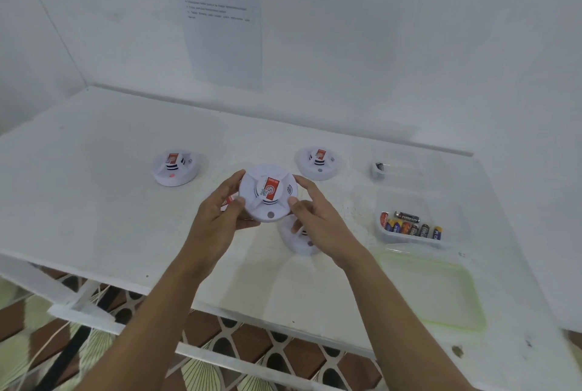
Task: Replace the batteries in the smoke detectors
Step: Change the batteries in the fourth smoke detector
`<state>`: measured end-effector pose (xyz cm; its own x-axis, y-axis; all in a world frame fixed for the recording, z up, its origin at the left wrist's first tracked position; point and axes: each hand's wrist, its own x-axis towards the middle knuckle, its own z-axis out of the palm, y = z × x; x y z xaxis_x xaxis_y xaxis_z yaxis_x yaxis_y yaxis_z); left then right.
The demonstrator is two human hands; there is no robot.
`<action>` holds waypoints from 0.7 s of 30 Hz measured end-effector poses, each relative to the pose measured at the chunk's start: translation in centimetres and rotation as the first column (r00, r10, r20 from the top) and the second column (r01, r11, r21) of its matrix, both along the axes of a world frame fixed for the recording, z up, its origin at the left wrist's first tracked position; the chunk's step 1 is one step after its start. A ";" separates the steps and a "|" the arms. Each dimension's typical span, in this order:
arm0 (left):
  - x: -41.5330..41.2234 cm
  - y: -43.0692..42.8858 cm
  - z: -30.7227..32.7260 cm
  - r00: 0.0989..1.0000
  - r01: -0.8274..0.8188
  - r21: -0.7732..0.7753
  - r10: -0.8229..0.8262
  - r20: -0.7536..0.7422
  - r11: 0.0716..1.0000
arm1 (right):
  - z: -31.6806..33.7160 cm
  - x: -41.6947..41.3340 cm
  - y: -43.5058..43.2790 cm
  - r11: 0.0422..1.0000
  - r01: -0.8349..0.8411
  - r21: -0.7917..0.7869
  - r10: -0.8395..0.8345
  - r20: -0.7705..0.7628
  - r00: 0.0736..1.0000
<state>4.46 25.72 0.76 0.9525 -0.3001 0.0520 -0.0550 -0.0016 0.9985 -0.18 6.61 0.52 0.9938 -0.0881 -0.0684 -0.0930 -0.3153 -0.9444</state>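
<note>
At least four smoke detectors (267,192), roughly eight batteries (407,217), two tubs (409,241), one green-rimmed lid (472,312)

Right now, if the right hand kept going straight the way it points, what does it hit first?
The held smoke detector: the right hand grips its right rim, left hand opposite. Beyond that probably only bare table, but depth is unclear.

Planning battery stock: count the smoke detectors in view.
4 certain: the held detector between the left hand and right hand; the back-left detector; the back-right detector; the near detector under the right hand. A red-labelled sliver behind the left hand may be a fifth.
</note>
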 end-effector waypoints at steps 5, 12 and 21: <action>0.9 -1.7 -0.7 0.995 -0.097 -0.070 0.094 -0.045 0.993 | 0.2 0.9 -1.4 0.999 -0.014 0.041 0.013 0.009 1.000; 2.0 -4.0 -0.7 0.984 -0.176 0.002 0.176 0.031 0.984 | 0.6 2.3 -3.2 0.999 -0.034 0.037 0.033 0.010 0.999; 3.3 -5.8 -0.2 0.980 -0.192 0.007 0.192 0.059 0.981 | 0.9 3.4 -4.9 0.999 -0.033 0.014 0.033 0.029 0.999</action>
